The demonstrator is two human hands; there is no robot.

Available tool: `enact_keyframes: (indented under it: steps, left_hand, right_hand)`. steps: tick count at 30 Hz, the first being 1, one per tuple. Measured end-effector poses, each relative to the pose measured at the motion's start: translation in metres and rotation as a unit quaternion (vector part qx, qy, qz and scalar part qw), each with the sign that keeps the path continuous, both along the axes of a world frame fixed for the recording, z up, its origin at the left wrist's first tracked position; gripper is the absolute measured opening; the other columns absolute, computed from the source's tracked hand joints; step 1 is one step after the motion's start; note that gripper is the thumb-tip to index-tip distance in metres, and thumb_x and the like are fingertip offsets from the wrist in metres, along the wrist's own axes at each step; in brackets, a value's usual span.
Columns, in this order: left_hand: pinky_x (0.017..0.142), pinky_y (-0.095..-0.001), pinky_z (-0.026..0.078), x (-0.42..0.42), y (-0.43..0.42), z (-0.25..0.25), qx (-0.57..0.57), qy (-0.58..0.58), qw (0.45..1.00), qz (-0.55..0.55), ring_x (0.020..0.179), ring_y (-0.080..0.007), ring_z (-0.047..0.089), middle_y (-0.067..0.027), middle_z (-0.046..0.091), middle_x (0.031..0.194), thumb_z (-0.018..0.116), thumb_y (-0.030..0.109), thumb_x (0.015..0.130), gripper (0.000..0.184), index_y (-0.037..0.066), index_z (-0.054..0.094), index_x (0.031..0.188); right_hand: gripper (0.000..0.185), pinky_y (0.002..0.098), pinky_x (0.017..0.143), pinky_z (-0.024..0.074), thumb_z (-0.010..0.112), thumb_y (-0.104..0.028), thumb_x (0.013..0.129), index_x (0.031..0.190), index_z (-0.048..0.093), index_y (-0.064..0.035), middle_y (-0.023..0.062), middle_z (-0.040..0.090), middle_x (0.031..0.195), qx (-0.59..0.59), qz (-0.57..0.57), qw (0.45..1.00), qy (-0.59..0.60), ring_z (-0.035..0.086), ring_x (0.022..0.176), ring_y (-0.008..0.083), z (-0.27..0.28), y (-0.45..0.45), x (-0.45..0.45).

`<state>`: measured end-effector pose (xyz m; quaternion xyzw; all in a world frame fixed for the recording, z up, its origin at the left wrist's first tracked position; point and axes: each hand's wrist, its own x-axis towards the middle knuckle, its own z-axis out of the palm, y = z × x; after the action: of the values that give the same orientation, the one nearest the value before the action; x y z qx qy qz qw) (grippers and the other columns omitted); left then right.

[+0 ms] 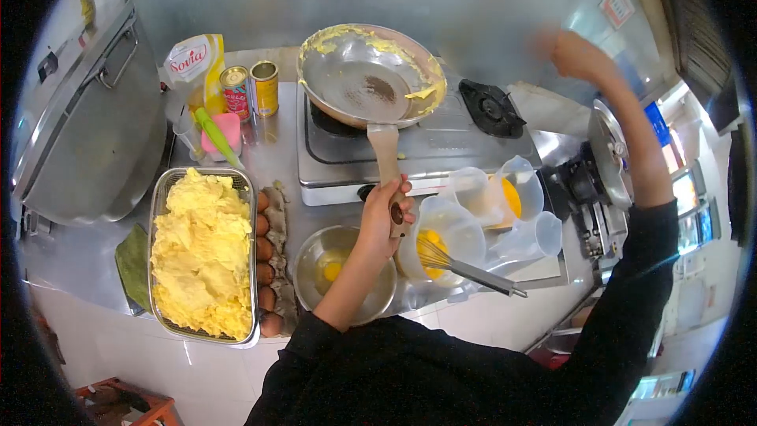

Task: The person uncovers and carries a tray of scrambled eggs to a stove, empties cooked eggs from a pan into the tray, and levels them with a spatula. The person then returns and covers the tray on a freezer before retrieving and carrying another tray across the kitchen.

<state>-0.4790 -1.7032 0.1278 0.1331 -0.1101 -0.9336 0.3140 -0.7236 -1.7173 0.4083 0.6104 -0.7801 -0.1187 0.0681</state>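
My left hand [382,217] is wrapped round the wooden handle of a frying pan [347,87]. The pan sits over the left burner of the gas stove, tilted toward me, with yellow egg residue along its rim and a dark patch on its bottom. My right hand [576,55] is raised near the back wall, right of the pan; its fingers are smeared by motion, and whether it holds anything is unclear. Below my left hand, a whisk [477,274] leans in a clear plastic jug [465,225] with egg yolks. A steel bowl [303,268] with cracked egg lies partly under my left forearm.
A wire basket [254,268] heaped with yellow scrambled egg [201,244] stands left, beside brown eggs [266,298] in a carton. Behind are cans [264,87] and a Sovia pouch [211,71]. A large pot [95,126] stands far left. More jugs [524,181] sit before the stove [339,173].
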Motion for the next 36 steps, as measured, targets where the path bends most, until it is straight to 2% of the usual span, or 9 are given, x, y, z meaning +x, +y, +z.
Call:
enact_keyframes:
  steps: [1,4,13,16,22,25,29,32,36]
  left_hand:
    - [0.044,-0.0182,0.034,-0.001,0.0,-0.001,0.005,0.002,1.0,0.001,0.057,-0.0046,0.039,0.0028,0.045,0.077,0.048,0.019,0.084,0.023,0.005,0.044,0.101]
    - [0.043,-0.0186,0.033,0.0,0.0,0.003,0.005,-0.021,1.0,0.005,0.057,-0.0048,0.039,0.0028,0.045,0.077,0.049,0.019,0.083,0.024,0.005,0.044,0.101]
    - [0.045,-0.0185,0.033,0.0,0.003,0.005,0.01,-0.024,0.999,0.023,0.057,-0.0047,0.039,0.0038,0.045,0.077,0.051,0.02,0.082,0.022,0.007,0.046,0.099]
    - [0.045,-0.0183,0.033,0.003,0.001,0.008,0.017,-0.037,0.999,0.021,0.057,-0.0048,0.039,0.0038,0.045,0.077,0.05,0.02,0.082,0.02,0.007,0.047,0.097]
    - [0.046,-0.0185,0.032,0.008,-0.006,0.011,0.032,-0.024,0.999,0.009,0.056,-0.0054,0.037,0.0038,0.044,0.076,0.05,0.02,0.083,0.019,0.007,0.047,0.097]
    - [0.046,-0.0186,0.031,0.008,-0.006,0.008,0.031,-0.027,0.999,0.008,0.057,-0.0055,0.037,0.0037,0.044,0.076,0.05,0.019,0.082,0.02,0.007,0.047,0.097]
    - [0.046,-0.0184,0.031,0.007,-0.005,0.009,0.044,-0.028,0.999,0.011,0.058,-0.0055,0.037,0.0036,0.044,0.077,0.05,0.019,0.082,0.021,0.007,0.047,0.098]
    - [0.046,-0.0183,0.031,0.006,-0.005,0.008,0.057,-0.02,0.998,0.015,0.058,-0.0056,0.038,0.0032,0.044,0.078,0.051,0.019,0.082,0.022,0.006,0.047,0.099]
    - [0.046,-0.0184,0.031,0.006,-0.004,0.006,0.063,0.001,0.998,0.018,0.058,-0.0059,0.038,0.0026,0.044,0.079,0.052,0.018,0.082,0.022,0.006,0.047,0.099]
  right_hand:
    - [0.031,0.0321,0.058,0.0439,0.044,-0.025,0.086,0.112,0.053,-0.0113,0.0132,0.06,0.08,0.077,-0.077,0.994,0.0,0.054,0.058,0.0186,0.015,-0.007,0.03]
    - [0.033,0.029,0.052,0.0423,0.045,-0.026,0.085,0.116,0.052,-0.015,0.0085,0.059,0.074,0.222,0.048,0.973,0.044,0.05,0.049,0.0142,0.031,-0.036,0.066]
    - [0.042,0.0253,0.041,0.028,0.049,-0.043,0.079,0.117,0.049,-0.0248,-0.003,0.044,0.059,0.468,-0.162,0.861,-0.115,0.034,0.046,0.0104,0.044,-0.137,0.084]
    - [0.032,0.0231,0.036,0.0287,0.048,-0.029,0.081,0.112,0.054,-0.0226,0.0022,0.047,0.059,0.469,-0.28,0.836,-0.059,0.035,0.043,0.0092,0.042,-0.158,0.092]
    - [0.031,0.0222,0.036,0.0282,0.045,-0.027,0.082,0.111,0.054,-0.0234,0.0004,0.046,0.056,0.389,-0.186,0.877,0.212,0.036,0.042,0.0097,-0.003,-0.174,0.098]
    - [0.032,0.0254,0.038,0.0325,0.045,-0.024,0.08,0.11,0.055,-0.0229,0.0012,0.048,0.056,0.378,-0.171,0.902,0.118,0.039,0.042,0.0105,0.028,-0.174,0.108]
    - [0.02,0.0272,0.042,0.0286,0.048,-0.035,0.076,0.074,0.052,-0.0154,-0.0002,0.047,0.059,0.451,-0.204,0.867,0.046,0.034,0.044,0.0118,0.034,-0.177,0.099]
    - [0.03,0.0293,0.039,0.0355,0.046,-0.022,0.078,0.105,0.059,-0.0223,0.0017,0.05,0.056,0.436,-0.177,0.877,0.101,0.042,0.042,0.012,0.021,-0.163,0.104]
    - [0.029,0.0314,0.04,0.0374,0.048,-0.019,0.075,0.1,0.062,-0.0212,0.0028,0.052,0.056,0.374,-0.144,0.874,0.276,0.045,0.043,0.0136,-0.015,-0.174,0.09]
